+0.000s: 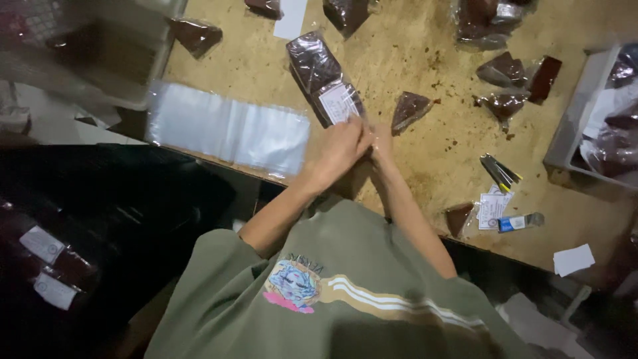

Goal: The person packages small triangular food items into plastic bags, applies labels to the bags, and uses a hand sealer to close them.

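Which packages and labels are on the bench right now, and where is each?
Long clear-wrapped dark brown pack with white label: centre, at both hands' fingers.
Stack of empty clear plastic bags: left table edge, flat rectangles.
Small triangular wrapped brown piece: right of the hands.
White paper label slip: near right edge, beside a small wrapped brown piece.
Blank white paper slip: far right edge.

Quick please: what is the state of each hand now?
Left hand: closed on the clear packet of dark brown blocks, at its labelled end.
Right hand: beside the left; grip cannot be told.
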